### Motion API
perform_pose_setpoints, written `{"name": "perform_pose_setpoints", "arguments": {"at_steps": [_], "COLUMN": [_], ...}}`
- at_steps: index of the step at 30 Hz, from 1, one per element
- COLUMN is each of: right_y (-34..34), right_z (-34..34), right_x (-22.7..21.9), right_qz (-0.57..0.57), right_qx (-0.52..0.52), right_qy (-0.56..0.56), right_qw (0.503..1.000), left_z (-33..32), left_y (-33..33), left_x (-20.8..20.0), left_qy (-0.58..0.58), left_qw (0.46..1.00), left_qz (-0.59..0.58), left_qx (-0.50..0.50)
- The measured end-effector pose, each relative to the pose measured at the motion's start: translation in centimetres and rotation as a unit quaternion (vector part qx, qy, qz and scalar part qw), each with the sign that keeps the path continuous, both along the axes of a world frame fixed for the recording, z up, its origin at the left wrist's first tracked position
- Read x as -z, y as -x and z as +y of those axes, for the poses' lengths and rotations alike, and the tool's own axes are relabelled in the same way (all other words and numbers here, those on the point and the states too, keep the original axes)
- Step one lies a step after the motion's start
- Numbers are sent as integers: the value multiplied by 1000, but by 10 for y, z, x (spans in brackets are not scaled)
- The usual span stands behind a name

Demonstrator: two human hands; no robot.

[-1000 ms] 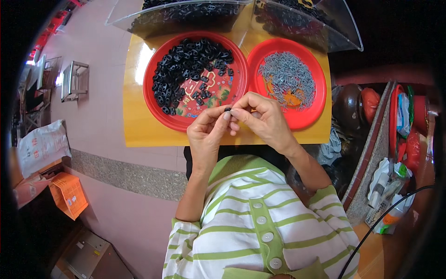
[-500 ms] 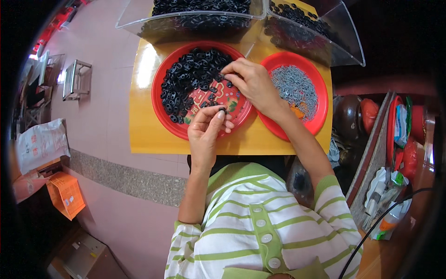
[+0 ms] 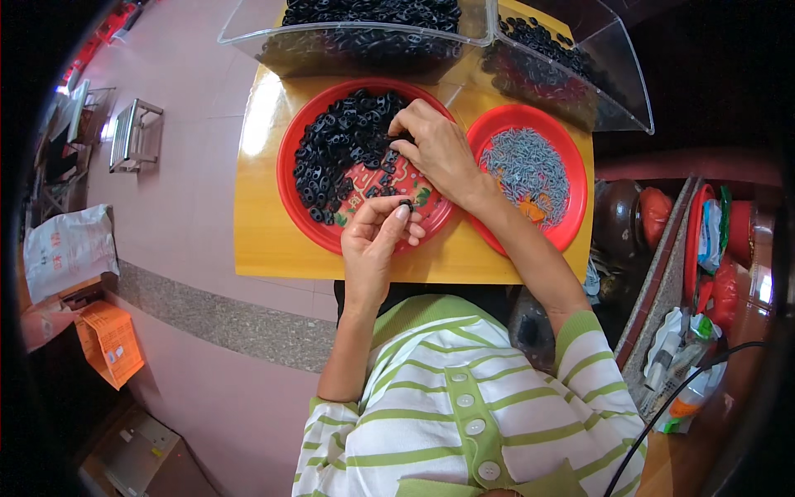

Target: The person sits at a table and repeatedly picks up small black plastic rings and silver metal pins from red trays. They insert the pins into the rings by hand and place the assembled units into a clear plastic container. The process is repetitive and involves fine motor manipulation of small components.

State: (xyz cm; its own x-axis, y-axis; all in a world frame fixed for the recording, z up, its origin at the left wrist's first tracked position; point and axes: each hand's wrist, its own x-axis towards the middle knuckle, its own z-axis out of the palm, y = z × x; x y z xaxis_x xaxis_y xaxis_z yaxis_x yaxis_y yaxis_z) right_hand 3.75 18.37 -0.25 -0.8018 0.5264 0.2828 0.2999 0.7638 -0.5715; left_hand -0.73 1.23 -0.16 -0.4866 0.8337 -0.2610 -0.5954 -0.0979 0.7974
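My left hand pinches a small black plastic piece between thumb and fingertips, over the near rim of a round red tray. Many small oval black plastic pieces with holes are heaped along the tray's left and far sides. My right hand reaches in from the right, its thumb and fingers curled at the heap's right edge; what sits between them is mostly hidden. Beneath its forearm stands a smaller red tray of grey screws, with an orange thing among them.
Two clear plastic bins holding black pieces stand at the table's far edge. The yellow table carries everything. A metal stool is on the floor to the left; bags and jars crowd the right. A black cable runs at lower right.
The view has shifted slightly. My right fingers have moved a little left, further over the black pieces and more curled. My left hand keeps its pinch on the small piece.
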Motion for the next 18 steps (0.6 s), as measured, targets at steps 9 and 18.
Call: {"name": "perform_pose_setpoints", "arguments": {"at_steps": [9, 18], "right_y": [-21, -57], "right_z": [-27, -63], "right_x": [-32, -52], "right_qz": [60, 129], "right_qx": [-4, -36], "right_qy": [233, 415], "right_qw": [971, 900], "left_z": [-3, -16], "left_y": [-1, -2], "left_x": [1, -17], "left_qy": [-30, -93], "left_qw": [999, 987], "left_qz": [-18, 60], "left_qx": [-30, -118]}}
